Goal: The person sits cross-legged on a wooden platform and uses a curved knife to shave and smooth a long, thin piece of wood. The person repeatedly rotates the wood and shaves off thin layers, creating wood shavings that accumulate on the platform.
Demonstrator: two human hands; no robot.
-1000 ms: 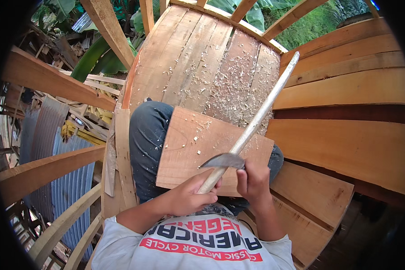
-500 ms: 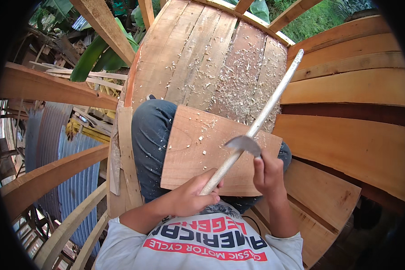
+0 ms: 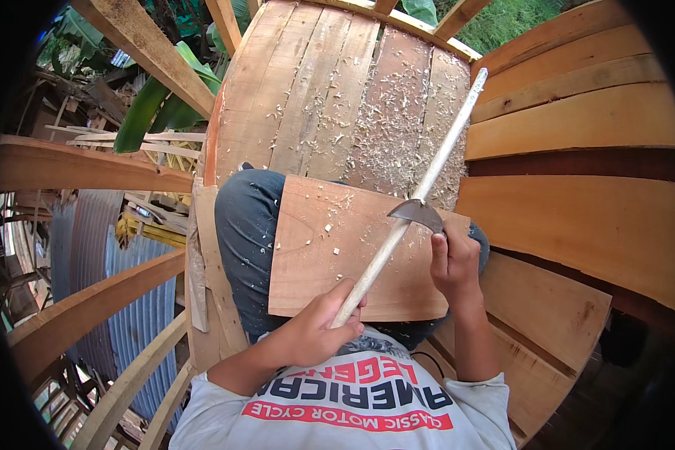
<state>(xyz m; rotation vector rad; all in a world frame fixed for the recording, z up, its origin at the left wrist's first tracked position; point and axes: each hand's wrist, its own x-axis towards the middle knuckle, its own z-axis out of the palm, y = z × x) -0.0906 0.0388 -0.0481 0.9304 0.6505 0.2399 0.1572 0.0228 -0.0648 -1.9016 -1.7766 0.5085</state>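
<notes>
Shifted rightward, the adze (image 3: 416, 212) slants up-right, left hand (image 3: 315, 330) gripping its handle, right hand (image 3: 451, 262) clasping board (image 3: 352, 255).

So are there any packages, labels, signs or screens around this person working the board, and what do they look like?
No packages, signs or screens show.
Shirt print: on the person's light grey T-shirt, at the bottom of the view; dark curved lettering above a red band with white letters.

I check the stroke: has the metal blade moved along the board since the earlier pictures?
Yes. The metal blade moved from the board's near edge to its far right corner.
</notes>
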